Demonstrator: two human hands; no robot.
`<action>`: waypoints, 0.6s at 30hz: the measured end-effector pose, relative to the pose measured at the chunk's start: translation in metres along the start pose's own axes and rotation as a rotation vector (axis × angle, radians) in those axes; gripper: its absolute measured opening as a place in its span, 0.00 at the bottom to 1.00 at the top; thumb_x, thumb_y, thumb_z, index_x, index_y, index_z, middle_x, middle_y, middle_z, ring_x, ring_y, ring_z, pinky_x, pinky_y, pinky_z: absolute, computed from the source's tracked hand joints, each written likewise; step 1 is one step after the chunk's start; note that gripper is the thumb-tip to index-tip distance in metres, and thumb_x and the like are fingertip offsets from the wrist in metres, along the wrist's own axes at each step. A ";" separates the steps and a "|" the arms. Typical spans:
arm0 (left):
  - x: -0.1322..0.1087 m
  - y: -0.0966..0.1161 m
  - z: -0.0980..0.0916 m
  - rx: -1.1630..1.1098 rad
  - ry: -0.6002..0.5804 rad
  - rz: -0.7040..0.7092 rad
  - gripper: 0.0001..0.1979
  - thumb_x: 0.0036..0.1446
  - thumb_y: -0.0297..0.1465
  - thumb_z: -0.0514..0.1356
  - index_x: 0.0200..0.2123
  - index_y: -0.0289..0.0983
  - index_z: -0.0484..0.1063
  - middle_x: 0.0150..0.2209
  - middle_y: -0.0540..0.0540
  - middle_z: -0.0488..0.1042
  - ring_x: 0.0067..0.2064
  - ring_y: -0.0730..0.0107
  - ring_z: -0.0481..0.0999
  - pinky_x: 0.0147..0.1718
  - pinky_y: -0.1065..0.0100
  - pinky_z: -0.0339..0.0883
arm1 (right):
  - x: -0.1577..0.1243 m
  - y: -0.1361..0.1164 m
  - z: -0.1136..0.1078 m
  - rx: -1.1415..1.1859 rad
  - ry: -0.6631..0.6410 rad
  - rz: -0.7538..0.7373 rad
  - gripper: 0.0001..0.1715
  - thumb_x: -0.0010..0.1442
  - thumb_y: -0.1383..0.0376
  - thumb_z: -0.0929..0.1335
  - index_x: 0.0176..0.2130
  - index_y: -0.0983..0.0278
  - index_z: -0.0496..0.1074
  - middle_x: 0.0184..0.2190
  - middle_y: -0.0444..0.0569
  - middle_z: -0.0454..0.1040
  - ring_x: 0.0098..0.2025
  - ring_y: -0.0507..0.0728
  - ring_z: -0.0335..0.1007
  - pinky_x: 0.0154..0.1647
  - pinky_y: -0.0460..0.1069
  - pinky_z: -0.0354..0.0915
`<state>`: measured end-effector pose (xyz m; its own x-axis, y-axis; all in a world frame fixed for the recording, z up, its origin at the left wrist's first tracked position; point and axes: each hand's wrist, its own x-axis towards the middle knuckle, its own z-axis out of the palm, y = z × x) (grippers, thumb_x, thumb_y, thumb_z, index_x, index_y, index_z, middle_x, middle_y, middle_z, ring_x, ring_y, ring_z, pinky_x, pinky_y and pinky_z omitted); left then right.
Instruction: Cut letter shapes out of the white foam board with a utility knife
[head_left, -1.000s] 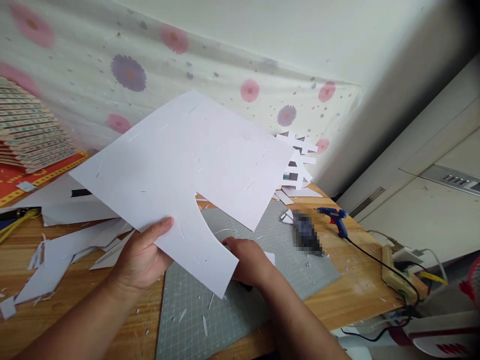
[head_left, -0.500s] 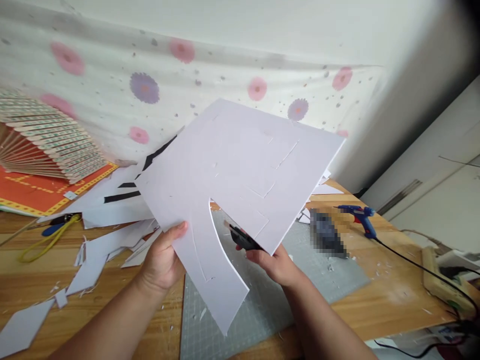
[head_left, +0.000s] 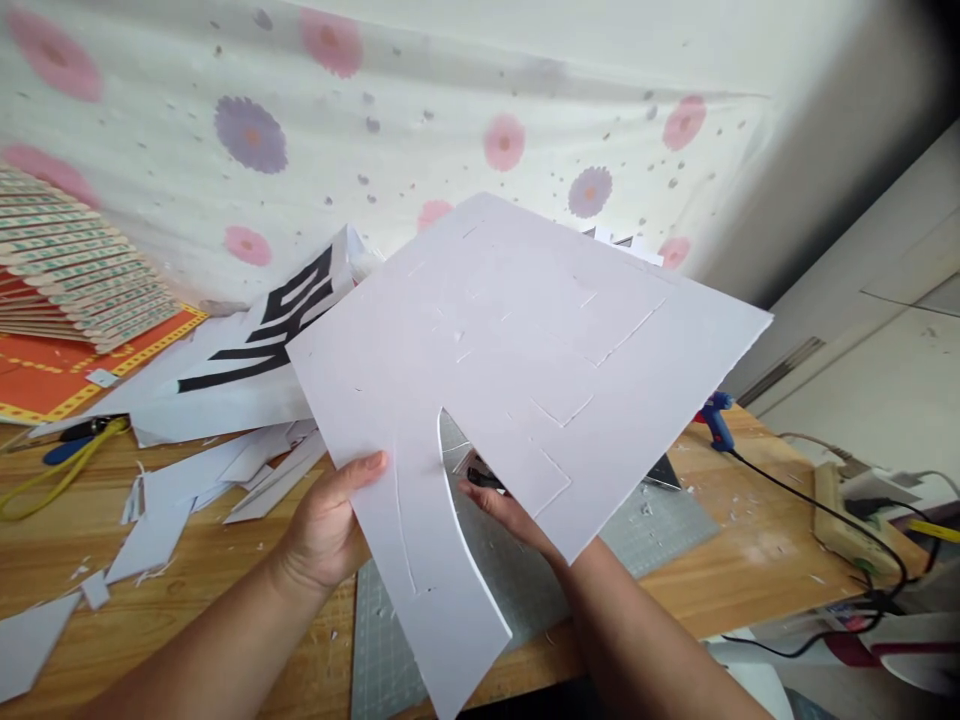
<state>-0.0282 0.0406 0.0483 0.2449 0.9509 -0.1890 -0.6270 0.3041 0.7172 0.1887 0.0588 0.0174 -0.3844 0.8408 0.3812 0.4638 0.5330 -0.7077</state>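
Observation:
My left hand [head_left: 322, 525] grips the left edge of a large white foam board sheet [head_left: 480, 330], thumb on top and fingers beneath. The sheet is held up tilted above the table, with a curved cut running in from its near edge and scored lines across its face. Behind the sheet, my right hand [head_left: 517, 515] shows through the cut, partly hidden, closed around a black utility knife [head_left: 484, 472] whose pale tip points left. A grey-green cutting mat [head_left: 390, 640] lies on the wooden table below.
White board offcuts [head_left: 161, 530] and a yellow cord [head_left: 64, 480] lie at left. Behind stand a sheet with black lettering [head_left: 262, 330] and a stick fan [head_left: 82, 270]. A blue glue gun [head_left: 718, 420] and a power strip [head_left: 840, 530] with cables are at right.
The sheet has shifted slightly right and tipped, and more of the lettered sheet behind shows. My right hand and the knife are more hidden beneath it. The view has turned a little right.

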 end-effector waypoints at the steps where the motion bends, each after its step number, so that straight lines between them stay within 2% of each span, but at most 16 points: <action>1: 0.000 0.000 0.000 -0.002 0.005 0.005 0.23 0.36 0.35 0.76 0.39 0.34 0.83 0.35 0.39 0.84 0.36 0.46 0.84 0.37 0.54 0.81 | 0.001 -0.002 0.000 0.001 0.001 -0.010 0.14 0.61 0.51 0.70 0.38 0.57 0.77 0.33 0.48 0.78 0.41 0.61 0.75 0.49 0.58 0.72; 4: 0.001 0.000 0.001 -0.014 0.029 0.006 0.22 0.36 0.35 0.76 0.39 0.35 0.83 0.35 0.41 0.84 0.37 0.46 0.84 0.38 0.54 0.80 | 0.002 -0.008 0.001 0.020 0.017 -0.047 0.16 0.62 0.51 0.68 0.38 0.58 0.78 0.32 0.47 0.78 0.36 0.58 0.74 0.46 0.56 0.73; 7: 0.000 0.000 0.003 -0.011 0.007 -0.051 0.21 0.35 0.36 0.76 0.36 0.34 0.83 0.33 0.39 0.84 0.41 0.42 0.84 0.42 0.51 0.80 | 0.003 -0.011 0.005 0.003 0.083 -0.003 0.19 0.61 0.48 0.68 0.37 0.58 0.78 0.31 0.48 0.79 0.35 0.59 0.75 0.46 0.57 0.73; 10: -0.001 -0.001 0.005 0.007 -0.018 -0.061 0.19 0.37 0.36 0.75 0.34 0.34 0.83 0.34 0.38 0.84 0.42 0.40 0.83 0.42 0.50 0.80 | 0.003 -0.012 0.008 -0.041 0.143 0.077 0.23 0.59 0.43 0.68 0.38 0.59 0.79 0.31 0.49 0.79 0.35 0.62 0.76 0.48 0.61 0.73; 12: -0.002 -0.002 0.005 0.018 -0.018 -0.042 0.20 0.37 0.36 0.76 0.35 0.34 0.83 0.36 0.38 0.84 0.42 0.40 0.83 0.42 0.51 0.80 | 0.001 -0.012 0.009 -0.032 0.195 0.089 0.25 0.58 0.43 0.69 0.42 0.58 0.79 0.35 0.50 0.81 0.39 0.64 0.77 0.49 0.62 0.73; 15: -0.002 -0.003 0.007 0.014 -0.019 -0.020 0.22 0.36 0.36 0.77 0.38 0.35 0.84 0.39 0.38 0.85 0.42 0.42 0.83 0.41 0.53 0.80 | -0.001 -0.011 0.008 -0.032 0.249 0.049 0.20 0.59 0.47 0.70 0.43 0.56 0.79 0.41 0.50 0.82 0.44 0.65 0.78 0.50 0.61 0.73; 18: -0.003 -0.003 0.010 0.011 -0.101 -0.010 0.23 0.40 0.35 0.76 0.42 0.36 0.83 0.45 0.38 0.84 0.45 0.42 0.83 0.43 0.53 0.79 | -0.003 -0.003 0.012 -0.024 0.183 -0.081 0.13 0.64 0.56 0.67 0.44 0.56 0.78 0.43 0.49 0.82 0.45 0.62 0.79 0.50 0.58 0.73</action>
<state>-0.0201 0.0361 0.0532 0.3252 0.9370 -0.1278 -0.6162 0.3125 0.7229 0.1790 0.0534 0.0117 -0.2710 0.7973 0.5393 0.4572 0.5997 -0.6568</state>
